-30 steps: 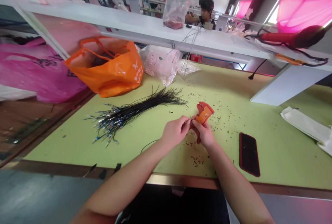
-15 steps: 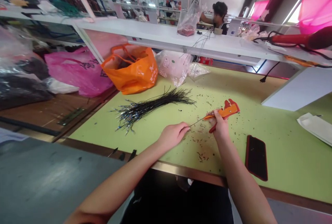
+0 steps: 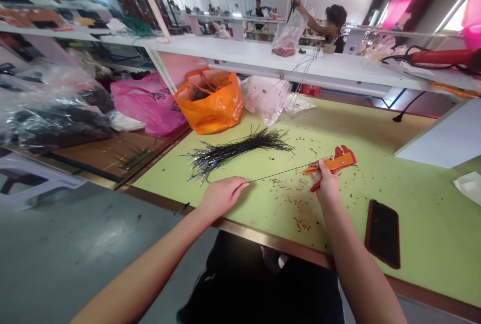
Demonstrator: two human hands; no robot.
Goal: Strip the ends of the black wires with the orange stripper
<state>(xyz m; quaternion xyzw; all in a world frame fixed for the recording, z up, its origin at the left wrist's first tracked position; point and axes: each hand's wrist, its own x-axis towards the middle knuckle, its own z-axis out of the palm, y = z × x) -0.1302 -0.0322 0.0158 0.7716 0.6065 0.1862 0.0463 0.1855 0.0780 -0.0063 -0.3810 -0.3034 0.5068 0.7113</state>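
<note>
My left hand (image 3: pixel 225 195) is closed in a pinch on a thin black wire (image 3: pixel 276 173), close to the table's front edge. The wire runs taut to the right, up to my right hand (image 3: pixel 326 180). That hand is wrapped round an orange and red wire stripper (image 3: pixel 340 160), whose head points away to the right. Whether the wire sits in the tool or between my fingers I cannot tell. Beyond my left hand lies a bundle of black wires (image 3: pixel 240 148) with blue and silvery ends. Small dark scraps (image 3: pixel 300 224) are scattered below the stripper.
A black phone with a red edge (image 3: pixel 383 234) lies right of my right forearm. An orange bag (image 3: pixel 214 106) and a clear plastic bag (image 3: pixel 266 97) stand at the back of the green table (image 3: pixel 424 214). A white shelf (image 3: pixel 233 58) spans above; a person (image 3: pixel 334 26) is behind it.
My left hand has drawn away to the left, and a longer stretch of wire shows between the hands. The stripper stays in my right hand. The view has turned a little to the left.
</note>
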